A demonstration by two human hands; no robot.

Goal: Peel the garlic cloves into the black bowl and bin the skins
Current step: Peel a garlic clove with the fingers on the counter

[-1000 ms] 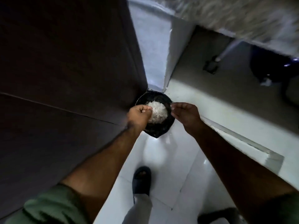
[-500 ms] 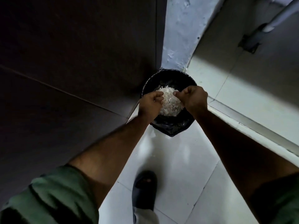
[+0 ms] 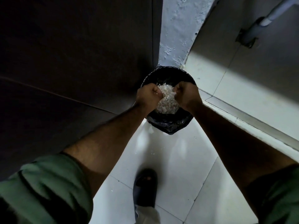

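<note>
A round bin (image 3: 169,125) lined with a black bag stands on the floor in a corner. A heap of pale garlic skins (image 3: 167,104) lies inside it. My left hand (image 3: 148,96) hovers over the bin's left rim, fingers curled into a fist, with bits of skin showing at the fingertips. My right hand (image 3: 187,96) is over the right rim, also curled, with white skins sticking out between its fingers. The two fists are close together above the heap. The black bowl and the cloves are out of view.
A dark cabinet front (image 3: 72,62) fills the left side. A rough pale wall (image 3: 178,29) rises behind the bin, and a raised ledge (image 3: 242,113) runs along the right. My foot in a dark slipper (image 3: 145,188) stands on white floor tiles (image 3: 178,159) with a few skin scraps.
My right hand has gone from open to a curled fist. Both hands have drawn closer together over the heap, and the view has moved nearer to the bin.
</note>
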